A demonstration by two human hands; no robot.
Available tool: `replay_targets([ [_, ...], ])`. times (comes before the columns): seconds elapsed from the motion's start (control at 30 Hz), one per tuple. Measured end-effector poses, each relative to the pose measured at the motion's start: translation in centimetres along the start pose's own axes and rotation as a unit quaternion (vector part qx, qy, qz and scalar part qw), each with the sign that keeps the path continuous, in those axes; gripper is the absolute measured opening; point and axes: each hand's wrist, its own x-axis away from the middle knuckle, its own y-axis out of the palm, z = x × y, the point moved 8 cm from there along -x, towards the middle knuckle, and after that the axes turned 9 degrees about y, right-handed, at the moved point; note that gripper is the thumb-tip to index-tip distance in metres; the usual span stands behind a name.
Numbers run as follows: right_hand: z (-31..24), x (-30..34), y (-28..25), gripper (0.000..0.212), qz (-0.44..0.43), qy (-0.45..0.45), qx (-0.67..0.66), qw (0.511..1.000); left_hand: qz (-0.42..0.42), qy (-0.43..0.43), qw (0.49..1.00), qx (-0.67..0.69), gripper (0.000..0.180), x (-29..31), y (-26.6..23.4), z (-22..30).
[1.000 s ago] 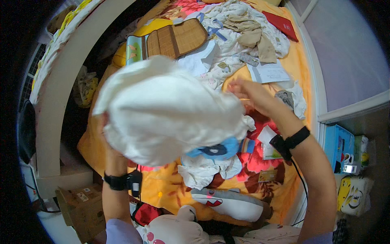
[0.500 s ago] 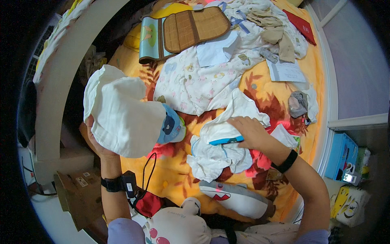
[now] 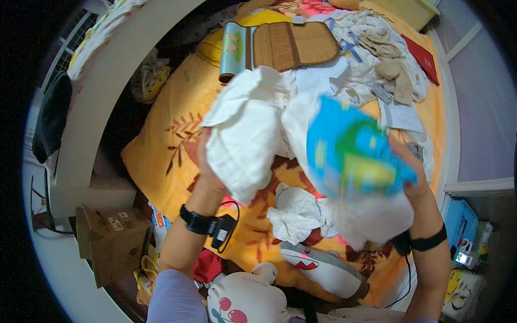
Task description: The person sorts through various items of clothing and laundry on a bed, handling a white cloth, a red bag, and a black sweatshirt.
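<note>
A folded white cloth (image 3: 245,134) is raised over the bed at the middle left, with my left hand (image 3: 209,171) closed round its left edge. Most of that hand's fingers are behind the cloth. On the right, my right hand (image 3: 413,168) grips a white garment (image 3: 299,126) with a large blue, green and yellow print, smeared by motion. The two white pieces meet or overlap in the middle; I cannot tell whether they are joined. Below them on the bed lies a crumpled white garment (image 3: 299,215).
An orange patterned blanket (image 3: 161,145) covers the bed. Farther off lie a brown woven mat (image 3: 293,46), a white patterned quilt (image 3: 358,24) and a red folder (image 3: 421,58). Near me are a grey shark-shaped plush (image 3: 323,269) and, at left, a cardboard box (image 3: 116,242).
My right hand has lifted a garment off the bed and its colourful print now shows. My left hand has moved right with the white cloth. The view has shifted a little.
</note>
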Motion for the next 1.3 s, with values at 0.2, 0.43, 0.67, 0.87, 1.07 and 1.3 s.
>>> replay_targets([
  [0.2,-4.3,1.2,1.0,0.037,0.238,-0.168,-0.008,0.957,-0.006,-0.023,0.997,0.076,0.061,0.6,2.1,-3.6],
  [0.43,-6.2,6.7,4.9,0.04,0.396,-0.373,0.406,0.734,-0.028,-0.038,0.992,0.113,0.059,1.2,2.6,-4.0],
  [0.67,-5.7,4.3,7.4,0.036,0.389,-0.451,0.464,0.656,-0.051,-0.134,0.973,0.179,0.066,2.2,5.1,-7.2],
  [0.87,-5.5,-0.8,-3.3,0.026,0.386,-0.264,-0.056,0.882,-0.02,-0.151,0.977,0.151,0.052,1.1,3.5,-5.4],
  [1.07,-15.0,-5.8,1.7,0.028,-0.01,-0.216,-0.077,0.973,-0.019,-0.171,0.977,0.128,0.051,-2.1,3.4,-5.8],
  [1.3,-14.9,-2.3,7.6,0.024,0.046,-0.293,0.391,0.871,-0.103,-0.166,0.967,0.162,0.066,-1.9,2.6,-8.4],
])
